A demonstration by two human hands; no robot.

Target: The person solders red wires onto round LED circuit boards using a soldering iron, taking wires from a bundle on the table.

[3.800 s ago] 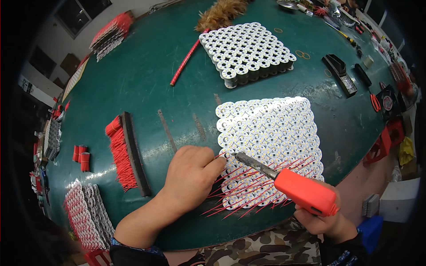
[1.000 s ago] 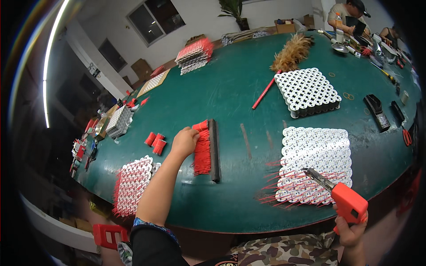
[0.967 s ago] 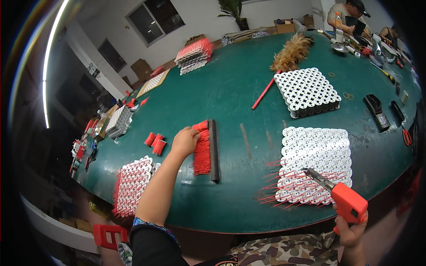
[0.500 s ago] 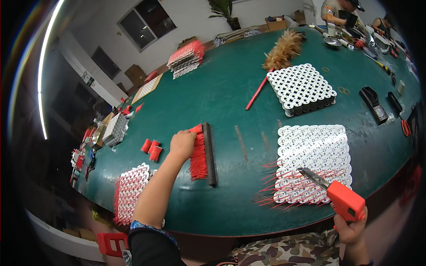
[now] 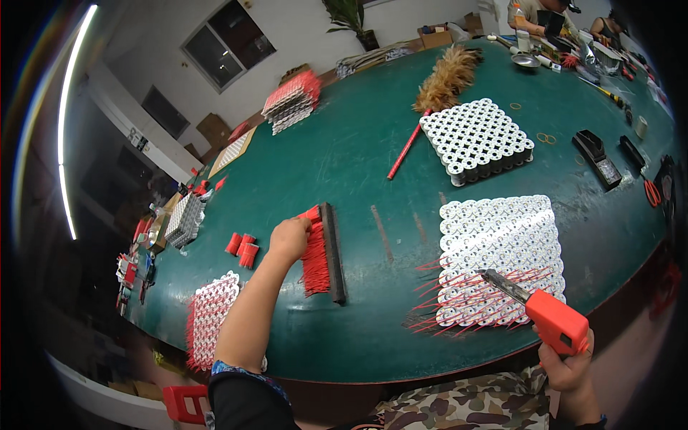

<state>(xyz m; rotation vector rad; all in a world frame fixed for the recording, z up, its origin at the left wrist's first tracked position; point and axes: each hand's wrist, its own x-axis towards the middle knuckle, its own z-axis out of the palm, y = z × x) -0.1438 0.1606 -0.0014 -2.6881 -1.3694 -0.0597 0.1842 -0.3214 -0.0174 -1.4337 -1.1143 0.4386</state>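
Note:
My left hand (image 5: 290, 239) is closed in a pinch at the upper part of a row of red wires (image 5: 315, 269), its fingertips partly hidden. The wires lie side by side against a long dark bar (image 5: 332, 251). In my right hand (image 5: 571, 367) is a red soldering gun (image 5: 557, 322), gripped by its handle. Its metal tip hovers over or touches a white panel of joined round discs (image 5: 499, 229); which of the two I cannot tell. Thin red wires (image 5: 473, 297) slant across the panel's near half and stick out past its left edge.
Left of the bar lie short red bundles (image 5: 244, 249) and a panel with red wires (image 5: 215, 315). Farther off are a white-topped block (image 5: 476, 140), a feather duster (image 5: 446, 82) and a stack of red-fringed panels (image 5: 292, 104). Tools and a person (image 5: 545, 18) are at far right.
The whole view has shifted slightly. My left hand stays at the red wires, and the soldering gun keeps its place over the white panel.

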